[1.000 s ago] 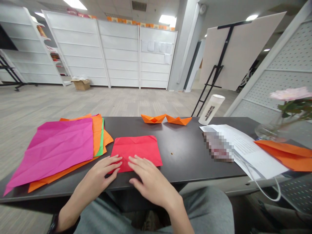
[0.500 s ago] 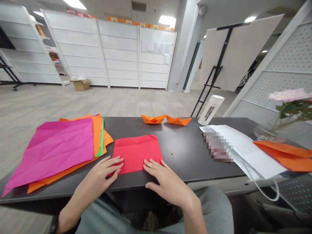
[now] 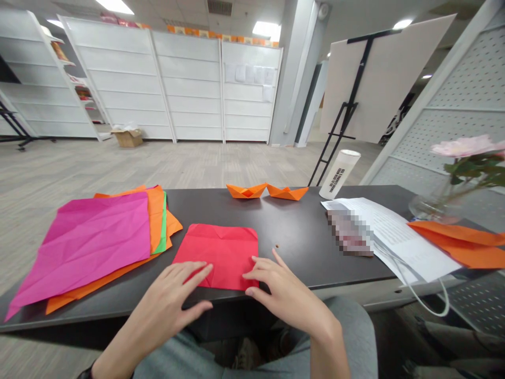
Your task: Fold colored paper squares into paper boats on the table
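A folded red paper (image 3: 221, 250) lies flat on the dark table (image 3: 300, 237) in front of me. My left hand (image 3: 173, 297) rests flat on its near left corner, fingers stretched out. At the paper's near right corner is my right hand (image 3: 282, 289), fingers spread, thumb and fingertips touching the paper's edge. Neither hand holds anything. Two orange paper boats (image 3: 246, 190) (image 3: 287, 192) sit at the table's far edge.
A stack of pink, orange and green sheets (image 3: 98, 237) lies to the left. White printed papers (image 3: 386, 234), an orange sheet (image 3: 461, 239), a glass vase with a pink flower (image 3: 437, 205) and a white cylinder (image 3: 339, 173) stand to the right. A white cable (image 3: 430, 302) hangs off the front edge.
The red paper has turned and slid a little nearer. My right hand moved right from the paper's middle to its right corner; my left hand stays at the left corner.
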Demonstrator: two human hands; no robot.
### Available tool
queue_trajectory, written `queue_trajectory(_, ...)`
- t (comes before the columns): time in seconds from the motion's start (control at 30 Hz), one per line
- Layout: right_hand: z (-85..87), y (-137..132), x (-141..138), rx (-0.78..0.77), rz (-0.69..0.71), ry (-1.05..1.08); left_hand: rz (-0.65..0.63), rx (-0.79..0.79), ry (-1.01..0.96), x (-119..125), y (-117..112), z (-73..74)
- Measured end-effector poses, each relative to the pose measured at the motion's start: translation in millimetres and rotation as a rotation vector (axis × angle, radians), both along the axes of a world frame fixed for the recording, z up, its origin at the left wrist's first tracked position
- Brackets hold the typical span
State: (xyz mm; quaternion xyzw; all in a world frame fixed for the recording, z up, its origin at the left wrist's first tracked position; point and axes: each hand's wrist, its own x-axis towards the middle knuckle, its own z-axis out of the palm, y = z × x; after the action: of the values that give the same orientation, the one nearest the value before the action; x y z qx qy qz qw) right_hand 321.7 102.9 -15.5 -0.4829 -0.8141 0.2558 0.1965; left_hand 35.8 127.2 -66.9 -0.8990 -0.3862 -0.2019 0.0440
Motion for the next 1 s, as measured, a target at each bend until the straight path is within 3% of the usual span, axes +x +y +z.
queue_trajectory(0.1,0.1,5.2,-4.1,0.055,0.005,0.056,-0.114,-0.067,0.032,16.8,-18.0,0.5)
queue_trajectory(0.2,-6.7,14.5,-4.1,0.131,-0.066,0.082,-0.119,-0.084,-0.012,20.5,-22.0,-5.2)
queue_trajectory(0.3,-13.8,19.7,-1.1,0.081,-0.069,0.059,-0.108,-0.104,-0.064,11.7,-13.5,-8.1)
queue_trajectory(0.43,-15.1,17.2,8.8,-0.093,0.057,0.030,-0.116,-0.224,-0.147,-1.7,5.0,-1.2)
queue_trajectory(0.6,-15.7,16.8,19.7,-0.106,0.190,0.043,-0.068,-0.411,-0.312,-3.3,21.4,11.2)
queue_trajectory(0.77,-20.7,27.3,6.7,-0.014,0.020,0.152,0.081,-0.433,-0.423,-0.5,19.9,11.1)
queue_trajectory(1.0,-26.7,39.4,-20.6,0.043,-0.227,0.309,0.206,-0.429,-0.596,-5.1,20.7,-8.5)
